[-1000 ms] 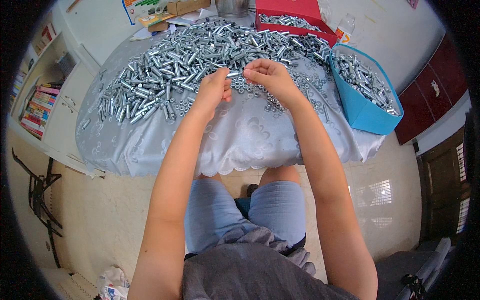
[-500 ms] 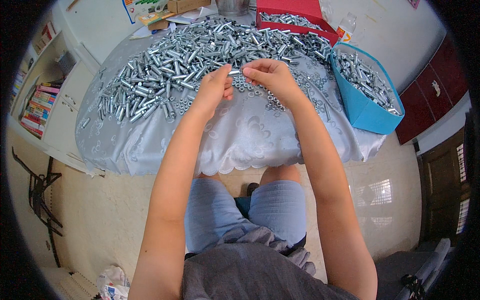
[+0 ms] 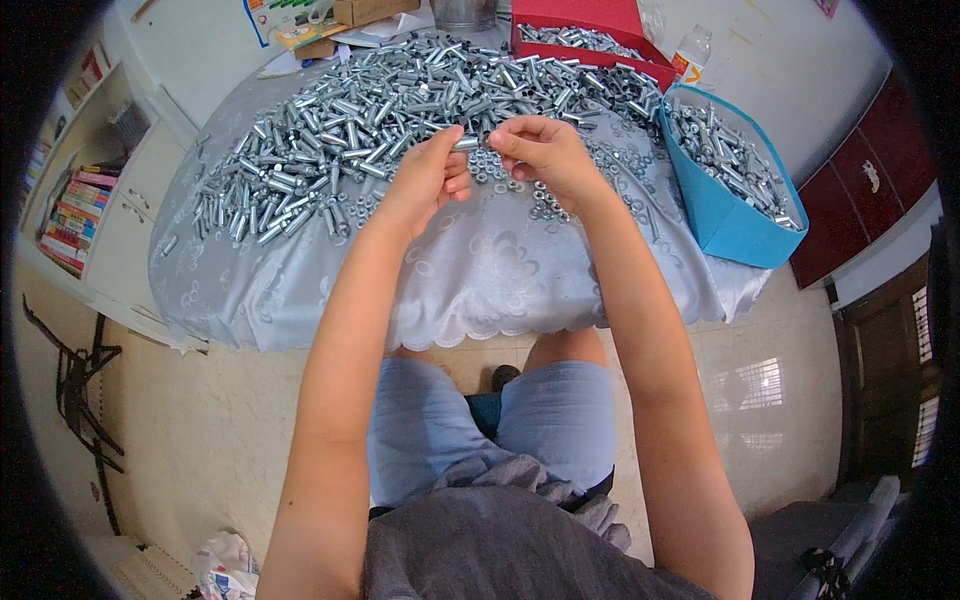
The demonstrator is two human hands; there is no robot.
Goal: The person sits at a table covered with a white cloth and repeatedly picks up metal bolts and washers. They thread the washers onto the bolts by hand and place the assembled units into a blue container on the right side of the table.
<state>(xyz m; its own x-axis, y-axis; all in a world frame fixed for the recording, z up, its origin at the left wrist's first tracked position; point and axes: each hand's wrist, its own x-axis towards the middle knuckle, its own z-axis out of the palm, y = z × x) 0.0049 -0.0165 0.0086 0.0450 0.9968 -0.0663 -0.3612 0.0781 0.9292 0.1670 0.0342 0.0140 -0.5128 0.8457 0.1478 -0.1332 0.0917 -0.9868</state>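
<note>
Above the front of a heap of silver expansion bolts (image 3: 340,125), my left hand (image 3: 428,182) is closed around one expansion bolt (image 3: 465,145), which lies roughly level and points to the right. My right hand (image 3: 552,162) is just to the right of that bolt's end, thumb and forefinger pinched together. Whether a small part sits in that pinch is too small to make out. Loose nuts and washers (image 3: 545,207) are scattered beneath and beside my right hand, on a shiny silver-grey tablecloth (image 3: 470,285).
At the right of the table stands a blue fabric bin (image 3: 745,228) full of bolts. An open red box (image 3: 590,14) with more bolts is at the back, beside a plastic bottle (image 3: 692,52). A metal bucket (image 3: 464,14) and a cardboard box (image 3: 375,10) stand at the far edge.
My right hand has shifted slightly right, away from the bolt's end. My left hand has turned a little and still holds the bolt.
</note>
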